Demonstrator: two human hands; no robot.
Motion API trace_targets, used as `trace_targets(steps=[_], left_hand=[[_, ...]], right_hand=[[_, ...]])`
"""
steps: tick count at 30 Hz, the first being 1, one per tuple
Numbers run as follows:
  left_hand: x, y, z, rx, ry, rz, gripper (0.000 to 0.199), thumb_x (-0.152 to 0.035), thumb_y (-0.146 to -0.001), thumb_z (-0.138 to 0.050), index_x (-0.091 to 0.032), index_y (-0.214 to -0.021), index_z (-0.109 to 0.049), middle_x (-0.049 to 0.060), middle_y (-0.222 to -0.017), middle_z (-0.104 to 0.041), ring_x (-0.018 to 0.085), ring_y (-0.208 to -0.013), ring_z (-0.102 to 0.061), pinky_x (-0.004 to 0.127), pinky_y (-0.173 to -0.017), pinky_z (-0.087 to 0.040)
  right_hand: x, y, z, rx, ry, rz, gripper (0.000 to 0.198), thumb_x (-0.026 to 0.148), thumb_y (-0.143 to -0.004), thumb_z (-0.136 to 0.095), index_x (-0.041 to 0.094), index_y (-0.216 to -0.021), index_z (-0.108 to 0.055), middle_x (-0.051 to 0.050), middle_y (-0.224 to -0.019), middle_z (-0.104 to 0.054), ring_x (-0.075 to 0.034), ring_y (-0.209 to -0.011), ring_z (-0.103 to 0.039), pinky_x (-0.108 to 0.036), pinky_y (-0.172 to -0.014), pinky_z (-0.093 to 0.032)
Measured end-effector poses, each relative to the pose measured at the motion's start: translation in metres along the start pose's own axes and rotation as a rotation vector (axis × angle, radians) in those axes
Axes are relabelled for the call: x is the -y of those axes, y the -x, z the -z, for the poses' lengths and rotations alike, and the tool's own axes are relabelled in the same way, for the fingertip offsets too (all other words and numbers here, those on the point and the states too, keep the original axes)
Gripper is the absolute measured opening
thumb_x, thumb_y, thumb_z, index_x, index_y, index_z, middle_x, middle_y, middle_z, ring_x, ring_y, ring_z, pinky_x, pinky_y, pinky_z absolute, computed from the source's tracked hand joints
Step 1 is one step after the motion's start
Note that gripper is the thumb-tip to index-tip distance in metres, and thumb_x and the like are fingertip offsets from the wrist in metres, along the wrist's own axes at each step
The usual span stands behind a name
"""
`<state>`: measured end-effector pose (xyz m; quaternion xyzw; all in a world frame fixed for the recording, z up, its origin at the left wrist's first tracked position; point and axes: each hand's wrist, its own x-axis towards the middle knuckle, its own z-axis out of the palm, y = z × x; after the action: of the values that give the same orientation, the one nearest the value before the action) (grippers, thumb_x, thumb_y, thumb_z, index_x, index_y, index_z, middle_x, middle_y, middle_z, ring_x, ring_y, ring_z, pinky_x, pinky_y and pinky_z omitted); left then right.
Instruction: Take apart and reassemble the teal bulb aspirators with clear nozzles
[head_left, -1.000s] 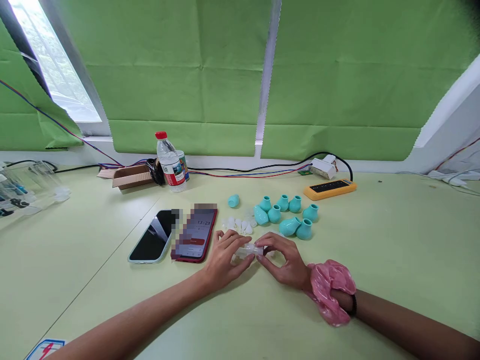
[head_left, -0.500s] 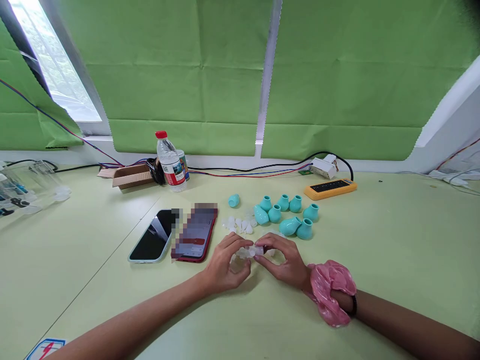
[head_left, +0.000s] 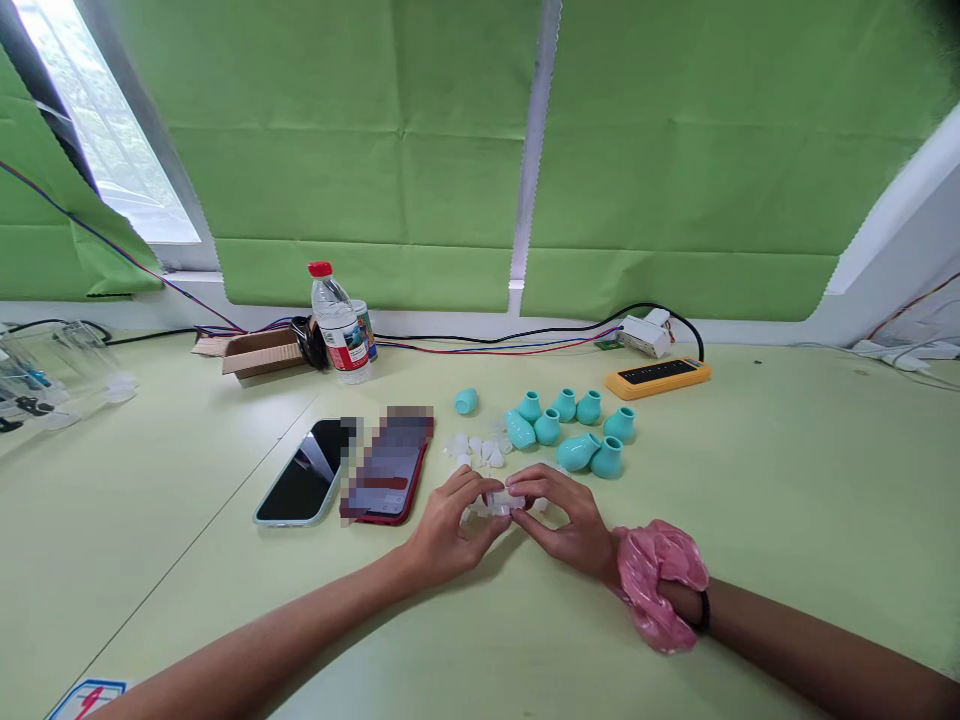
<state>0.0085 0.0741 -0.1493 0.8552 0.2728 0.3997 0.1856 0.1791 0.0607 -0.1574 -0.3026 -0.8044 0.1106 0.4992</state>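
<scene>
Clear plastic piece [head_left: 506, 501] in the pinch of left fingers [head_left: 480, 486] and right fingers [head_left: 541, 483], beyond them open-mouthed teal pots [head_left: 606, 460], contents indistinct.

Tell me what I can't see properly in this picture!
In the head view:
- Clear piece: ends covered by left grip and right grip.
- Colourful container: partly behind the bottle.
- Red phone: screen partly covered by pixel blocks.
- Clear container: cut off by left edge.
- Sticker: cut off by bottom edge.

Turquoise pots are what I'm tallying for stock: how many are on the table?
9. One pot sits apart at left, five pots cluster right of it, one pot stands rightmost, and two pots are nearest the right hand, which may hide others.
</scene>
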Motion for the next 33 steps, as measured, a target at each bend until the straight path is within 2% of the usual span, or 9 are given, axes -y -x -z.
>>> trace_targets(steps=[6, 14, 20, 27, 33], left_hand=[[0.0028, 0.0002, -0.0018, 0.01, 0.0, -0.036, 0.023, -0.022, -0.075, -0.051, -0.014, -0.097, -0.05, 0.006, -0.079, -0.056, 0.013, -0.071, -0.046, 0.025, -0.064, -0.039], [0.0019, 0.0021, 0.0013, 0.071, -0.025, -0.017, 0.024, -0.024, -0.078, -0.047, -0.011, -0.099, -0.049, 0.005, -0.073, -0.052, 0.013, -0.068, -0.045, 0.024, -0.061, -0.039], [0.0028, 0.0008, 0.0015, 0.053, -0.024, -0.012, 0.025, -0.025, -0.078, -0.049, -0.011, -0.099, -0.051, 0.006, -0.075, -0.055, 0.013, -0.069, -0.045, 0.024, -0.061, -0.04], [0.0023, -0.0008, 0.0003, -0.029, -0.027, -0.031, 0.025, -0.025, -0.074, -0.054, -0.013, -0.096, -0.052, 0.006, -0.078, -0.058, 0.014, -0.072, -0.048, 0.027, -0.065, -0.041], [-0.0007, -0.0007, 0.0032, 0.01, -0.064, 0.047, 0.021, -0.028, -0.077, -0.05, -0.015, -0.092, -0.052, 0.005, -0.074, -0.054, 0.014, -0.07, -0.047, 0.027, -0.063, -0.04]], right_hand=[[-0.001, 0.0005, -0.0004, -0.005, 0.0, -0.009, 0.025, 0.008, -0.069, -0.055, 0.019, -0.091, -0.053, -0.005, -0.084, -0.056, -0.014, -0.078, -0.054, -0.023, -0.058, -0.048], [-0.0022, 0.0013, -0.0007, -0.019, 0.026, -0.006, 0.024, 0.011, -0.069, -0.056, 0.019, -0.091, -0.054, -0.005, -0.083, -0.058, -0.014, -0.078, -0.055, -0.026, -0.066, -0.048], [-0.0028, 0.0017, -0.0011, -0.021, 0.012, -0.015, 0.024, 0.01, -0.069, -0.056, 0.019, -0.092, -0.054, -0.005, -0.085, -0.058, -0.014, -0.079, -0.055, -0.027, -0.067, -0.048], [-0.0033, 0.0014, -0.0013, -0.02, 0.01, -0.01, 0.027, 0.01, -0.069, -0.056, 0.02, -0.094, -0.054, -0.005, -0.085, -0.058, -0.014, -0.08, -0.055, -0.027, -0.069, -0.049], [-0.0008, 0.0007, -0.0011, -0.017, 0.019, -0.009, 0.025, 0.012, -0.069, -0.057, 0.02, -0.093, -0.053, -0.005, -0.084, -0.059, -0.014, -0.079, -0.055, -0.027, -0.068, -0.048]])
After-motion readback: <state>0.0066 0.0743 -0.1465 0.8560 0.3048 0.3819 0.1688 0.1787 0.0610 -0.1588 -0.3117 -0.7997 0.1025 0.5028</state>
